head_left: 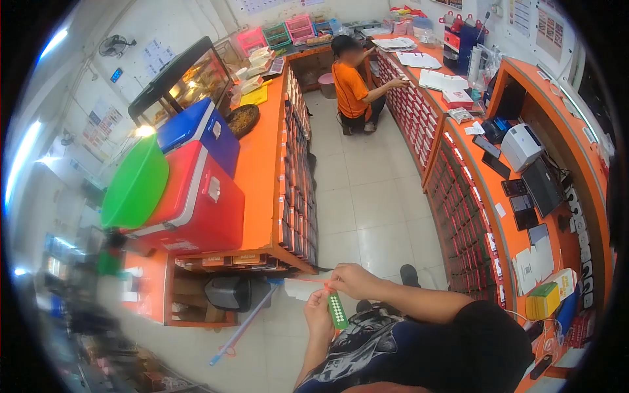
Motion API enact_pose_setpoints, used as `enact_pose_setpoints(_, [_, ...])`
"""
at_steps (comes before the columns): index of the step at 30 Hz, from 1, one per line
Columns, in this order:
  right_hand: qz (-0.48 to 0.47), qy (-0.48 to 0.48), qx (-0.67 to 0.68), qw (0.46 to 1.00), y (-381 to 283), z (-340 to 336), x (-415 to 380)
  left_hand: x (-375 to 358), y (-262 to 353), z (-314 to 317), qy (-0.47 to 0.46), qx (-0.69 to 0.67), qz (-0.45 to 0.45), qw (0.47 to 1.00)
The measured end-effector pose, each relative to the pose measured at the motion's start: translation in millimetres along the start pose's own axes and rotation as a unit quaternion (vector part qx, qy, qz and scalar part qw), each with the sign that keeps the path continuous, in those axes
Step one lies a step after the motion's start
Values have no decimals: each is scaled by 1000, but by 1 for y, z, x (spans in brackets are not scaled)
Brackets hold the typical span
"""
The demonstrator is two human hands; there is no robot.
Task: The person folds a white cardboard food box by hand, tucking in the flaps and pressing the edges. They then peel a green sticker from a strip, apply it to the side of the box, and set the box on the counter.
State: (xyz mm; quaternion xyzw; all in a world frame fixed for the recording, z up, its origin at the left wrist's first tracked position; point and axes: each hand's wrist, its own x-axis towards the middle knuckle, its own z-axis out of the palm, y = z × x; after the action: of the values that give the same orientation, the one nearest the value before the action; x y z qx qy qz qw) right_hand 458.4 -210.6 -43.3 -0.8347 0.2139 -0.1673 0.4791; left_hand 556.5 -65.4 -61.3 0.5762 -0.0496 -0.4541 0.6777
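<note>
My left hand (318,313) is closed at the lower middle of the head view, its fingers pinched beside a green card with white dots (337,310). Just above and to the right, my right hand (354,280) pinches a thin orange-red strip (327,286) at its fingertips. That strip runs to the top of the green card. A white sheet of paper (300,289) sticks out to the left of both hands. Both hands are close together in front of my dark shirt.
A red cooler (219,213), a blue cooler (219,141) and a green basin (139,187) stand on the left orange counter (262,170). A person in orange (350,88) crouches by the box-filled right shelves (409,108). A blue pole (244,325) leans near the floor.
</note>
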Motion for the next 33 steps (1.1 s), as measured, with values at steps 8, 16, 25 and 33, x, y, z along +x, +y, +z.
enact_pose_setpoints(8, [23, -5, 38, 999, 3, -1, 2, 1, 5, 5, -4, 19, 1, 1000])
enact_pose_setpoints(16, [52, -2, 106, 993, 3, -1, 6, 4, 2, 1, -20, -11, -2, 1000])
enact_pose_setpoints(25, [-31, 5, 104, 994, -4, -5, 11, 15, -6, -10, -24, 13, 35, 999])
enact_pose_setpoints(33, [-99, 18, 35, 994, -23, -5, 11, 18, -9, -21, -35, -92, 50, 994])
